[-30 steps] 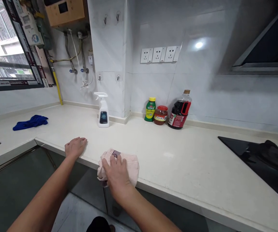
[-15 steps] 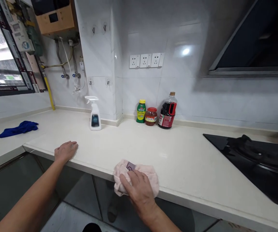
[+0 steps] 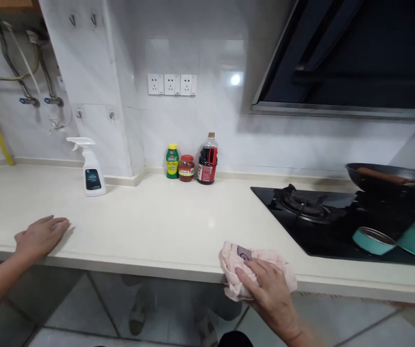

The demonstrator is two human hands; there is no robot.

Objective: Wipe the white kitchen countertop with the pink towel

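Note:
My right hand presses a folded pink cloth onto the front edge of the countertop. The cloth carries a grey-purple patch and hangs a little over the edge. Well to the left, my left hand rests flat on the counter near the front, holding nothing. A white spray bottle stands upright beyond it.
Against the wall stand a green bottle with a yellow cap, a red-lidded jar and a dark sauce bottle. On the right, a black gas stove bears a wok and a turquoise container. A range hood overhangs it.
The view has swung right, bringing the wok and turquoise container into sight. My right hand has slid the pink cloth rightward along the counter edge, nearer the stove. My left hand stays near the spray bottle.

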